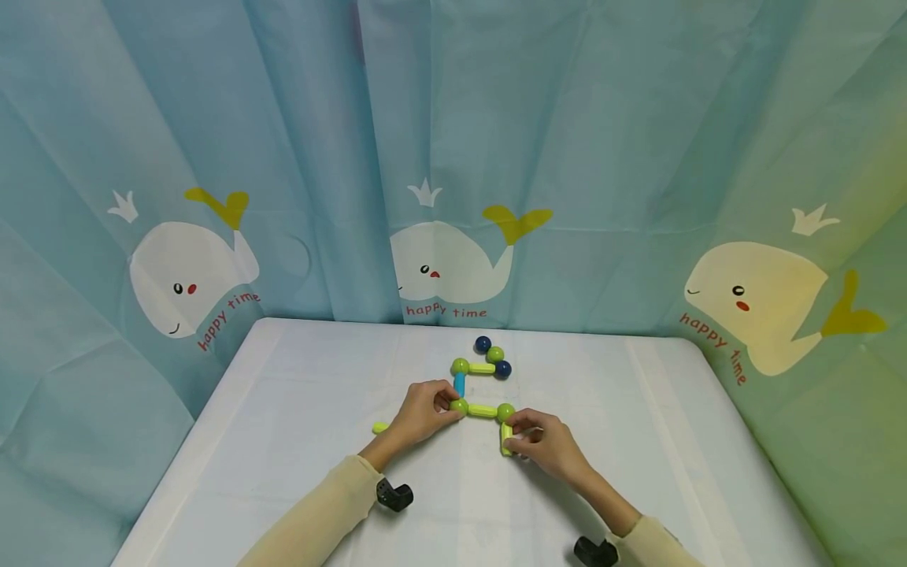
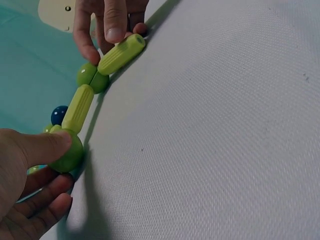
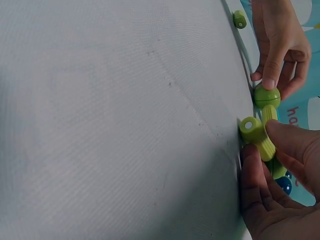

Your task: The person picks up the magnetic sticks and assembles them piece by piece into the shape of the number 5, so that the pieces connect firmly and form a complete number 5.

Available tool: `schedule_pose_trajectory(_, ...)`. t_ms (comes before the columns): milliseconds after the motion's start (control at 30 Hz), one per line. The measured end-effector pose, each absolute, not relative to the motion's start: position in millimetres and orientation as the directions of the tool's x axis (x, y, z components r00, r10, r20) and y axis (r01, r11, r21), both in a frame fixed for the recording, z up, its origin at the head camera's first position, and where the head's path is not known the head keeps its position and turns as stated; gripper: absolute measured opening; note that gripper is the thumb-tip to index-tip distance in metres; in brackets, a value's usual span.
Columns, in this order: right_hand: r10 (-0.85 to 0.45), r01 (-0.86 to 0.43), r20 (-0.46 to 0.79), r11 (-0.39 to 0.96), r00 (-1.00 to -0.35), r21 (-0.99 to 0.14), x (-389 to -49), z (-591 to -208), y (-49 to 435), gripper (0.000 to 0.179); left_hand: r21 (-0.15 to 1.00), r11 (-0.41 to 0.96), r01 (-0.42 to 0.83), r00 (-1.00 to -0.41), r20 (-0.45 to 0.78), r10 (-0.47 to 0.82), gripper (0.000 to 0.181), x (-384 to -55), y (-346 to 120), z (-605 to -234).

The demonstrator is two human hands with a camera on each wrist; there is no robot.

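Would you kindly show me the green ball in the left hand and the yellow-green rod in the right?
Green ball (image 2: 70, 156), left wrist view: its uncovered middle.
Yellow-green rod (image 2: 122, 56), left wrist view: its ribbed side.

I can't see all of the near-left green ball (image 1: 459, 406) behind the left hand (image 1: 423, 412), and that wrist hides an end of the loose yellow-green rod (image 1: 379, 428)! The right hand (image 1: 549, 445) covers some of the gripped rod (image 1: 505, 442). Both sleeves (image 1: 319, 512) run off my bottom edge, and so does the table (image 1: 652, 441). Over to the left wrist view: the left hand's cut at the left, a dark blue ball (image 2: 58, 115) partly lost behind the linking rod (image 2: 78, 109). Those specks (image 2: 306, 77)? Too small to tell.
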State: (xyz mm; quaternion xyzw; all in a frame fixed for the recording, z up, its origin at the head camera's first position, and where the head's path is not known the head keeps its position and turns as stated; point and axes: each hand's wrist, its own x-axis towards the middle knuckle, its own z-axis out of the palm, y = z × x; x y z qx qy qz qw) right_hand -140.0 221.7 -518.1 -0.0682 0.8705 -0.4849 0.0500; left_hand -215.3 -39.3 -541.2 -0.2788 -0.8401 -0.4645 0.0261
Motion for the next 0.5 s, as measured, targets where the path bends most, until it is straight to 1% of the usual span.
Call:
schedule_pose_trajectory(300, -0.186, -0.087, -0.012, 0.513, -0.982, -0.854, -141.9, -519.0, 223.1, 0.028, 0.776, 0.404, 0.485, -0.845, 0.295, 0.447, 0.019, -215.8, -40.5, -540.3)
schedule_pose_trajectory(500, -0.26, -0.091, -0.049, 0.497, -0.964, -0.863, -143.2, -515.1, 230.4, 0.031, 0.781, 0.419, 0.463, -0.852, 0.264, 0.452, 0.019, -216.0, -39.5, -540.6)
